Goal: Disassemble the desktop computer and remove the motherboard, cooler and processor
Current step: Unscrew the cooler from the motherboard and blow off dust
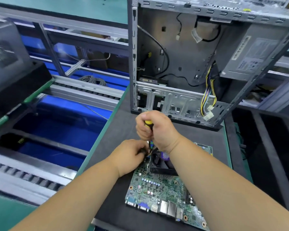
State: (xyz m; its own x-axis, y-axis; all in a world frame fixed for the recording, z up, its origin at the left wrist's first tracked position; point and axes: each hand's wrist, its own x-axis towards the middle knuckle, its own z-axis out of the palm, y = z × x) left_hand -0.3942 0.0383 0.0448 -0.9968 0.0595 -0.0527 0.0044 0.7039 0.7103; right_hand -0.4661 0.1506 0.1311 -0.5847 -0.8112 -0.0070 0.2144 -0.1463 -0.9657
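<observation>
While gripping screwdriver (148, 124), hands (154, 129) over cooler (162, 161).

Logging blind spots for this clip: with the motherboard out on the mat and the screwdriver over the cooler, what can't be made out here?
Head view only:
- Screwdriver tip and the screw: hidden behind both hands.
- What the left hand pinches beside the cooler: covered by its fingers.
- Processor: not visible, presumably under the cooler.
- Motherboard right side: covered by the right forearm.
- Power supply label: blurred.

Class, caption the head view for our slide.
Right hand drives a screwdriver at the cooler on the removed motherboard; left hand steadies.
</observation>
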